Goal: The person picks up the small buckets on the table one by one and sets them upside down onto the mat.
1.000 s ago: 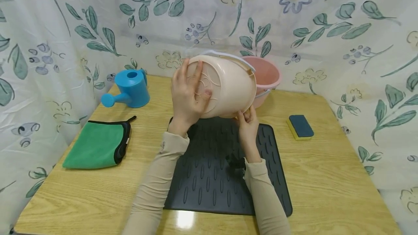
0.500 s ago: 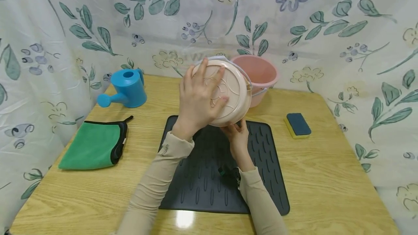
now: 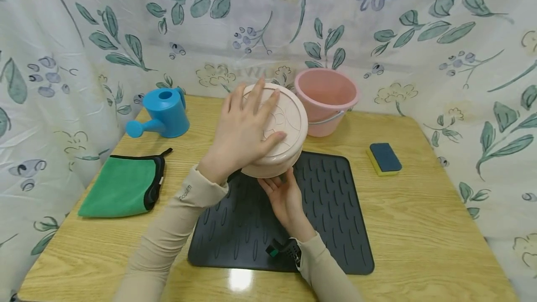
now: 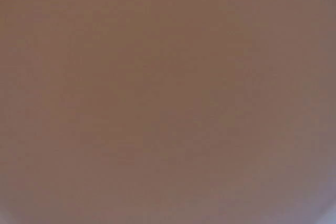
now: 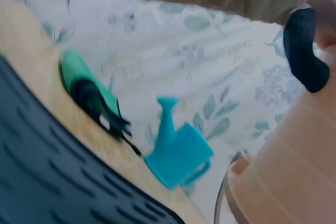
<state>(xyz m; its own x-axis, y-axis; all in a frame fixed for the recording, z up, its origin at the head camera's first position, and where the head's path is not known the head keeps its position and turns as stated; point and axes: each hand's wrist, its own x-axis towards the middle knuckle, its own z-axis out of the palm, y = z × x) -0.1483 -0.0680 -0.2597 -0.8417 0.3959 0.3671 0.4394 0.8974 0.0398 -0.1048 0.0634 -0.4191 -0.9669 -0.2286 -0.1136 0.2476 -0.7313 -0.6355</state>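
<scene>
A cream bucket (image 3: 289, 127) is held up tilted over the black ridged mat (image 3: 331, 218), its round base facing up toward the head camera. The left hand (image 3: 247, 129) lies across that base with fingers spread and straight, its palm on the bucket's edge. Below, the right hand (image 3: 285, 195) holds the rim, thumb outside and fingers under it. In the right wrist view the bucket (image 5: 294, 161) slants along the right side, part of its wire handle (image 5: 219, 200) showing. The left wrist view is a brownish blur; the bucket's inside is hidden.
A pink bucket (image 3: 320, 127) stands upright at the back, just right of the cream one. A blue watering can (image 3: 168, 115) and a folded green cloth (image 3: 119, 188) with black trim are on the left. A blue-and-yellow sponge (image 3: 384, 157) lies on the right.
The cream bucket has turned from lying sideways to base up, and has come left and lower. The right hand has moved left with its rim; the left hand stays on its base.
</scene>
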